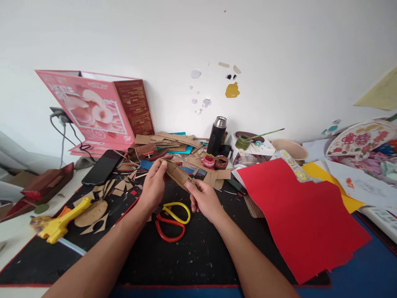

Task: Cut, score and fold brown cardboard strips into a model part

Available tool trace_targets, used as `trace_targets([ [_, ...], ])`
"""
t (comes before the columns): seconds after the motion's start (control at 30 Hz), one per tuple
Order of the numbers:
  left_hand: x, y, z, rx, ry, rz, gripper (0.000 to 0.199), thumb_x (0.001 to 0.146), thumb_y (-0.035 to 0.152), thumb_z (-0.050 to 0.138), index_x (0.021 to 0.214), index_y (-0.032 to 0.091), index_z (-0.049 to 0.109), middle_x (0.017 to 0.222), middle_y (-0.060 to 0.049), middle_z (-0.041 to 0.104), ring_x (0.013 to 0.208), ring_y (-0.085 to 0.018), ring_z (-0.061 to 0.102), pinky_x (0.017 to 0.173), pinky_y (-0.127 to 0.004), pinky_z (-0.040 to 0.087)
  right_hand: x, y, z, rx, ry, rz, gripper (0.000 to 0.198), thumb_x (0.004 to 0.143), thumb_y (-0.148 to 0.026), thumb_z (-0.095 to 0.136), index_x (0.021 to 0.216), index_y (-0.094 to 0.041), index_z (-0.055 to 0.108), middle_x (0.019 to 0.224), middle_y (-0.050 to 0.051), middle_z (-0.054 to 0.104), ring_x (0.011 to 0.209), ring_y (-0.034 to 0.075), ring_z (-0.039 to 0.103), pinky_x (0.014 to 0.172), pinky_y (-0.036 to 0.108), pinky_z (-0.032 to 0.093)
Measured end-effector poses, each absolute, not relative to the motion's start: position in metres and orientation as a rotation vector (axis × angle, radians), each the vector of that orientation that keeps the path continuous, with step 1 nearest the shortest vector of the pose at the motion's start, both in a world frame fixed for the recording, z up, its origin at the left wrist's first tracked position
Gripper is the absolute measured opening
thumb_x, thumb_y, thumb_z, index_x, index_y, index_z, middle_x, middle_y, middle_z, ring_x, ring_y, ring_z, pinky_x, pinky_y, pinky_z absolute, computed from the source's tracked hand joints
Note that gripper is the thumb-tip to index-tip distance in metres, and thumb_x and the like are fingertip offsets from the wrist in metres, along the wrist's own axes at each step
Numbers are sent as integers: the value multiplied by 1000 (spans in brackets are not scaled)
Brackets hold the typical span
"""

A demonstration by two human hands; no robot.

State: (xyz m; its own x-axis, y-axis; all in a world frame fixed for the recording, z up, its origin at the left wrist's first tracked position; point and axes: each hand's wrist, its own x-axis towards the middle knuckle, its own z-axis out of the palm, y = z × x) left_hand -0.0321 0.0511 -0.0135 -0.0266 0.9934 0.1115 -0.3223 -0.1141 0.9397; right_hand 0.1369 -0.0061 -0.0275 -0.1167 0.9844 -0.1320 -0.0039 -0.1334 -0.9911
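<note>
A narrow brown cardboard piece [177,174] with raised edges is held between my two hands above the black mat. At its upper left end, my left hand [156,182] pinches it, thumb on the near side. My right hand [204,199] grips the lower right end, its fingers curled underneath and partly hidden. Just below the hands lie scissors with one yellow and one red handle [170,234]; their blades are mostly out of sight.
A yellow glue gun [60,222] and cardboard scraps lie left, near a black phone [103,167]. Behind stand a black thermos [216,136], open paint jars [209,160] and a pink box [96,109]. A large red sheet [305,215] covers the right side.
</note>
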Motion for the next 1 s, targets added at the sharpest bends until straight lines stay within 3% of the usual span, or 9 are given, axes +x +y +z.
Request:
trace_targets([
  [0.5, -31, 56, -17, 1023, 882, 1451, 43, 85, 57, 79, 105, 21, 66, 102, -9, 82, 96, -29, 78, 83, -41, 61, 138, -7, -24, -1257, -1229, 1407, 41, 96, -62, 68, 86, -24, 58, 51, -10, 54, 36, 10, 51, 40, 21, 35],
  [1.0, -29, 54, -14, 1032, 855, 1439, 43, 83, 57, 80, 104, 22, 67, 100, -9, 82, 99, -31, 78, 85, -43, 61, 139, -8, -24, -1279, -1235, 1393, 38, 99, -56, 66, 81, -24, 55, 52, -10, 54, 38, 10, 53, 41, 21, 37],
])
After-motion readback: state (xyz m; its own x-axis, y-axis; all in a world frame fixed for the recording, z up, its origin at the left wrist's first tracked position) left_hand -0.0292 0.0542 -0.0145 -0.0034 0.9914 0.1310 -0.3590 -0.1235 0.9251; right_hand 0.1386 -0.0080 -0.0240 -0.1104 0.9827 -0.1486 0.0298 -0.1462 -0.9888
